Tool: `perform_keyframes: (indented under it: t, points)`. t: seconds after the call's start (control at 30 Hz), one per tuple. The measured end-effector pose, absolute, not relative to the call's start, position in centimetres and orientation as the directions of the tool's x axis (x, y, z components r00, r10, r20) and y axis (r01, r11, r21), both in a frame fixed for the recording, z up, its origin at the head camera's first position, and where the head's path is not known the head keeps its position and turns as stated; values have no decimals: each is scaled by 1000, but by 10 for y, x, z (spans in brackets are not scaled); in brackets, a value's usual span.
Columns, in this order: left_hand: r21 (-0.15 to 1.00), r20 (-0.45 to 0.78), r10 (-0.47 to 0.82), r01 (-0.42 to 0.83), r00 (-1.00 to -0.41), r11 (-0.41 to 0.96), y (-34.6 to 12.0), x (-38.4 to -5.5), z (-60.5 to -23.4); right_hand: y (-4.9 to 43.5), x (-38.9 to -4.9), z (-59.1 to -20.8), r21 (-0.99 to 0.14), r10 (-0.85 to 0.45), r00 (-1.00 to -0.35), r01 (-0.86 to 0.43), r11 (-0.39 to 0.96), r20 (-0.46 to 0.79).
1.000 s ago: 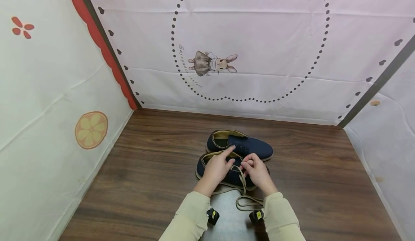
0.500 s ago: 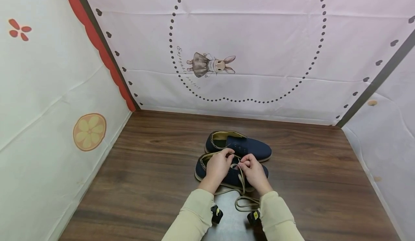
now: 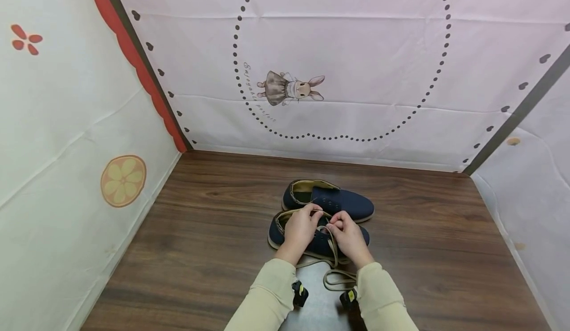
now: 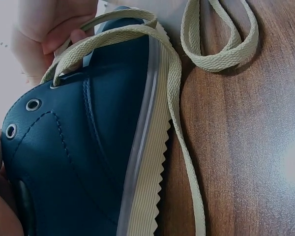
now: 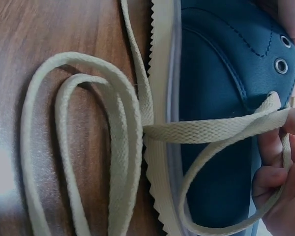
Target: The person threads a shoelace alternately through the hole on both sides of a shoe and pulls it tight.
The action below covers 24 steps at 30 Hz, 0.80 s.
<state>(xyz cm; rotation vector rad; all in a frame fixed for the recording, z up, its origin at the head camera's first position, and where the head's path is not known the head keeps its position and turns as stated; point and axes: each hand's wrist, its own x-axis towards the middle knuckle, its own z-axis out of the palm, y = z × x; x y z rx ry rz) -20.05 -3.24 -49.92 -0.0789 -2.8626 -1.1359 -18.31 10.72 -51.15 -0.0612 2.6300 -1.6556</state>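
The near navy shoe [image 3: 319,247] lies before you, long axis left to right, toe right. Your left hand [image 3: 299,228] has bent fingers, their hold unclear; your right hand [image 3: 350,238] pinches the beige lace [image 5: 196,130], with bare eyelets [image 4: 33,104] to its left, nearer the left hand.

left grip [image 3: 299,228]: fingers curled | right grip [image 3: 351,237]: thumb and fingertips pinching | forearms [image 3: 268,292]: converging

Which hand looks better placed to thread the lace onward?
Probably the right hand: it holds the lace near the laced eyelet, whereas the left hand is nearer the shoe's opening.
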Motion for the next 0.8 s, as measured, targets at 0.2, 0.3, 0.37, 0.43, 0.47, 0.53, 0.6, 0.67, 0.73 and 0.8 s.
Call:
perform_keyframes:
  t: [0.2, 0.3, 0.37, 0.43, 0.47, 0.53, 0.6, 0.67, 0.73, 0.8]
  points:
    - [683, 93, 21, 79, -995, 726, -31, -200, -499, 108, -182, -511, -897, -6, -1000, -23, 442, 22]
    - [685, 87, 21, 76, -996, 724, -31, -200, -499, 108, -182, -513, -883, -3, -999, -37, 468, 41]
    - [686, 75, 25, 70, -997, 724, -32, -199, -499, 107, -182, -515, -881, -3, -999, -43, 471, 47]
    - [689, 70, 31, 71, -997, 721, -32, -199, -499, 107, -182, -516, -884, 0, -999, -46, 465, 52]
    - [690, 69, 31, 70, -997, 721, -32, -199, -499, 107, -182, -517, -887, 4, -998, -47, 459, 55]
    - [693, 66, 34, 71, -997, 717, -33, -199, -499, 106, -182, -517, -891, 15, -998, -47, 451, 60]
    - [701, 58, 35, 66, -998, 711, -33, -200, -499, 105, -182, -517, -891, 27, -998, -42, 452, 60]
    - [707, 42, 35, 54, -999, 705, -34, -200, -499, 104, -183, -516, -888, 32, -998, -26, 460, 46]
    - [716, 26, 40, 47, -999, 696, -34, -200, -500, 103, -184, -516, -887, 32, -999, 5, 462, 12]
    - [726, 14, 49, 44, -999, 686, -35, -199, -500, 103, -187, -514, -882, 23, -1000, 30, 469, -22]
